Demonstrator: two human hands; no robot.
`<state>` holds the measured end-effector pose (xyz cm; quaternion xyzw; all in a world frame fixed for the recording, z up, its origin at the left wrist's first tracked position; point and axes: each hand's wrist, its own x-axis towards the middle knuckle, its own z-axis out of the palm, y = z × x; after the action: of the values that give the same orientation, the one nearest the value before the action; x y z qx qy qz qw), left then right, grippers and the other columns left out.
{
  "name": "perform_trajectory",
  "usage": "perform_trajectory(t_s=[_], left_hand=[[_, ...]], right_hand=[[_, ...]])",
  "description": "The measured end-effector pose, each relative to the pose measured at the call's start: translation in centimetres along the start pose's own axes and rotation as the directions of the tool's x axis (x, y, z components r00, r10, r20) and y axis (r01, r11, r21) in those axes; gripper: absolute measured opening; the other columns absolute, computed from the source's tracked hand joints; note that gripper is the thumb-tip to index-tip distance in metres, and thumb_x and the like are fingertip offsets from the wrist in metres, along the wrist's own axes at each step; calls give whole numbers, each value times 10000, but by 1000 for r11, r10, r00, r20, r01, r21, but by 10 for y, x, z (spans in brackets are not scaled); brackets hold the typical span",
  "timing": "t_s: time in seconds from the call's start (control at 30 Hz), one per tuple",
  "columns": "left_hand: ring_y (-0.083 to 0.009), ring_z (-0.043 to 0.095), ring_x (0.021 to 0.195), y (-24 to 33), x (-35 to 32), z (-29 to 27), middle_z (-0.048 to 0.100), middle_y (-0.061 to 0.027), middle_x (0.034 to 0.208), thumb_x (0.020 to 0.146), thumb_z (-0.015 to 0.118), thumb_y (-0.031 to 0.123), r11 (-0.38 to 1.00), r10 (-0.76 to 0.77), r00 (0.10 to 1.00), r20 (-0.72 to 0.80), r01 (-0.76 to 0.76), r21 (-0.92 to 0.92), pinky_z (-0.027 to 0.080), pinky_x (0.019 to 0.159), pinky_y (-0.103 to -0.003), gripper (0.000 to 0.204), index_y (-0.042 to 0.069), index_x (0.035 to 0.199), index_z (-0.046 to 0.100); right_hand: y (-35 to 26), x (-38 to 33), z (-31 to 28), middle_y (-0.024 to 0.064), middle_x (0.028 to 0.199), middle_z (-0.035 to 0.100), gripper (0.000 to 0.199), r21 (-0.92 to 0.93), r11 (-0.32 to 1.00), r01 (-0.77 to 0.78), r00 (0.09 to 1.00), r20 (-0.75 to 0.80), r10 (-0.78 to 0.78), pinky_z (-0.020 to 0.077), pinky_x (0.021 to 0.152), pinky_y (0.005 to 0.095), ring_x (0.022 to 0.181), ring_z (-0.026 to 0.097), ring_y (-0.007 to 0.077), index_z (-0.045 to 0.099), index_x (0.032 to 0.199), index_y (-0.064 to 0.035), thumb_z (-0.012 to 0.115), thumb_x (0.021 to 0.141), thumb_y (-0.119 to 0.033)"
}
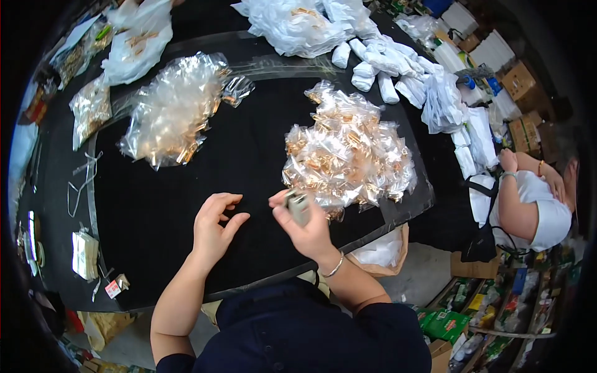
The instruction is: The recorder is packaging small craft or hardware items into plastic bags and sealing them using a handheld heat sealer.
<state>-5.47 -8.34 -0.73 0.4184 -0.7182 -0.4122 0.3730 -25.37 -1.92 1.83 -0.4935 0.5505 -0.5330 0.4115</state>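
Observation:
My left hand [215, 225] hovers over the black table cover, fingers bent and thumb apart, with nothing between them. My right hand [311, 235] is closed around a small grey metallic object [298, 209], blurred by motion, so its kind is unclear. Just beyond that hand lies a large heap of small clear bags [348, 146] with gold-coloured pieces inside. A second pile of clear bags [171, 109], also holding some gold-coloured pieces, sits at the far left.
White plastic bags [298, 25] and rolled white bundles [385, 62] line the back. At the left edge lie a stack of small packets [84, 255], a tangled cord [81, 183] and a red-and-white tag [113, 288]. Another person [528, 199] sits at right. An open paper sack [382, 252] stands below the front edge.

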Motion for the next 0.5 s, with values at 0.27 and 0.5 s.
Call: perform_trajectory(t_s=[0.27,0.5], left_hand=[[-269,594,1064,14,-3,3,616,-96,1174,750,828,131,934,124,992,13,-121,336,502,858,-348,428,48,1134,658],[-332,468,1276,-11,-12,-42,490,-158,1365,776,822,180,925,86,946,-314,42,378,383,1078,-409,568,34,1262,566]], right_hand=[[27,25,-30,100,1232,623,519,80,988,-129,985,124,118,473,973,286,1136,587,136,488,1386,44,682,922,-85],[-9,47,-10,120,1177,658,281,408,846,-345,936,213,279,517,887,298,1061,639,159,613,1165,18,652,953,-162]])
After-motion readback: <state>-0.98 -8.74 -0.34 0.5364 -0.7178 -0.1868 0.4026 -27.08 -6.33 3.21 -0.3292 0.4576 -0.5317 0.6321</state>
